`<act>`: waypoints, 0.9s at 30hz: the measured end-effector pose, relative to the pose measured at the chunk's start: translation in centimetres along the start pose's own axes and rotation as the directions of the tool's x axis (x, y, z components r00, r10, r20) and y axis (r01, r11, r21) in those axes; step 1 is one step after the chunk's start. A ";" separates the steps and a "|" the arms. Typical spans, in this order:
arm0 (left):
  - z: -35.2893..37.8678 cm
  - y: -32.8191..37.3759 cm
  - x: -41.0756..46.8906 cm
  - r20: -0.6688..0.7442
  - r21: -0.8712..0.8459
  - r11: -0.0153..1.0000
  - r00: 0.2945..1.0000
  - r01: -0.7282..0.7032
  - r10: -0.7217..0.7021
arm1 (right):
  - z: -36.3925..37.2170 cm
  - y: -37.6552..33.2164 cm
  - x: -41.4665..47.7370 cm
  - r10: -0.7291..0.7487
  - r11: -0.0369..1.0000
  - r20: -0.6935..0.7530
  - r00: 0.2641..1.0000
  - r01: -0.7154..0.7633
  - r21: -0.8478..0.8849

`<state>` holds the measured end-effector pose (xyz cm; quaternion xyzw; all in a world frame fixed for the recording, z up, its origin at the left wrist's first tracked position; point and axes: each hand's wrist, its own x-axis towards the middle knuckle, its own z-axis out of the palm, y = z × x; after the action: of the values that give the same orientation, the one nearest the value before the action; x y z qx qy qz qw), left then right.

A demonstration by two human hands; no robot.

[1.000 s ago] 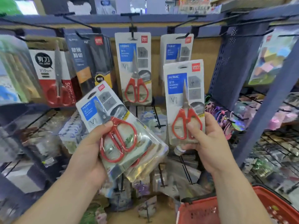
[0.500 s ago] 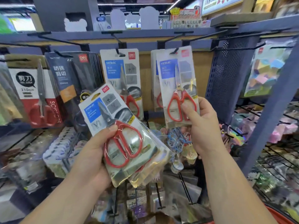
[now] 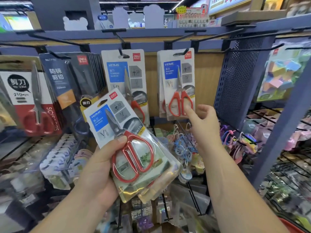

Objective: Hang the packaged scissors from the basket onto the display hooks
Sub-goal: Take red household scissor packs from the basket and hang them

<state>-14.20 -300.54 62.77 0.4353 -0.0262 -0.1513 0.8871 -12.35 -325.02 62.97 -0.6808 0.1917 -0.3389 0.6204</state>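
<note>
Clear plastic over stiff card: that is what the left hand [image 3: 99, 167] grips. The thumb [image 3: 118, 142] presses on the top pack near the scissor pivot and the fingers curl underneath. The stack [image 3: 134, 148] looks like two packs or more, fanned slightly at the low corner and tilted with the hang slot up and left.

The right hand [image 3: 205, 125] holds nothing. Its forefinger [image 3: 186, 109] is straight, tip touching the hung pack [image 3: 178, 81] at the red handles; the other fingers are loosely curled. That pack hangs on the right hook [image 3: 183, 52], with another card behind it. The mid hook [image 3: 121, 52] carries a like pack [image 3: 124, 78], partly hidden by the stack. Of the basket [image 3: 301, 228], only a red rim shows at the lower right.

Handling, judged:
- Packs are light, flat and rigid enough to steer by one edge.
- Weight sits low at the handles, so they should hang plumb.
- The plastic is glossy and probably slick, so the top pack may slide off the stack.
- Best hold is a pinch across the handle bulge or low card edge, leaving the top slot free for the hook tip.
- The card may tear at the slot if forced.
</note>
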 end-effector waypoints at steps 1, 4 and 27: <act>0.0 -0.1 0.0 -0.008 0.003 1.000 1.000 -0.007 0.007 | -0.3 -0.4 -1.2 -0.028 1.000 -0.040 0.999 0.028 -0.013; 0.3 -0.3 -0.1 -0.015 -0.002 0.999 0.998 -0.053 0.053 | -0.7 -2.0 -6.6 -0.094 0.988 0.146 0.985 0.074 0.137; 1.0 -3.5 -3.8 -0.065 0.008 0.988 0.986 -0.152 0.152 | 1.4 0.3 -15.2 0.015 0.784 0.231 0.973 -0.155 0.601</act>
<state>-18.90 -302.22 61.04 0.4383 -0.0303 -0.0688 0.8957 -21.85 -313.71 59.28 -0.4648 0.0340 -0.2792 0.8396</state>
